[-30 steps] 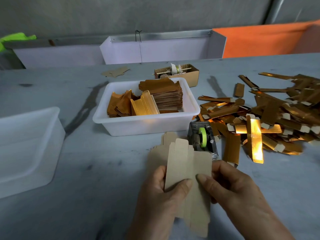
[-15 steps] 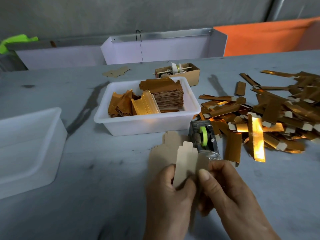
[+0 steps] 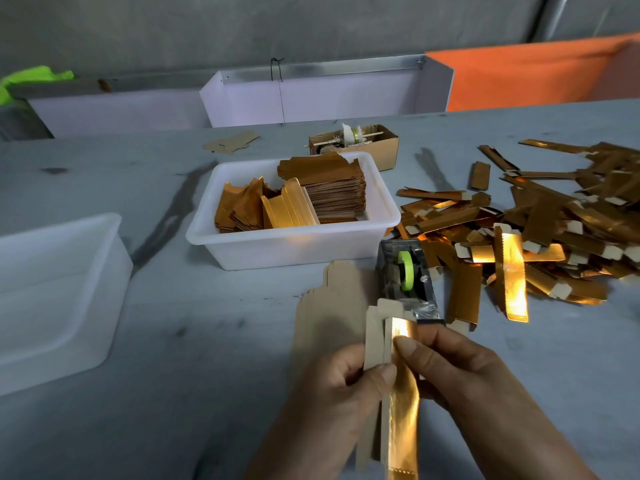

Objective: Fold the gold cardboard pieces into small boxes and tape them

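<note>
So the person is mid-fold on one gold cardboard piece, held just in front of the tape dispenser. The left hand pinches the plain brown side with its thumb, and the right hand presses its thumb on the shiny gold flap and curls round the back. It looks folded lengthwise but not taped yet, I'd guess. Progress-wise: a big pile of finished boxes sits on the table to the right, looks like plenty done. The white tub holds a fair stack of flat pieces, so lots left.
</note>
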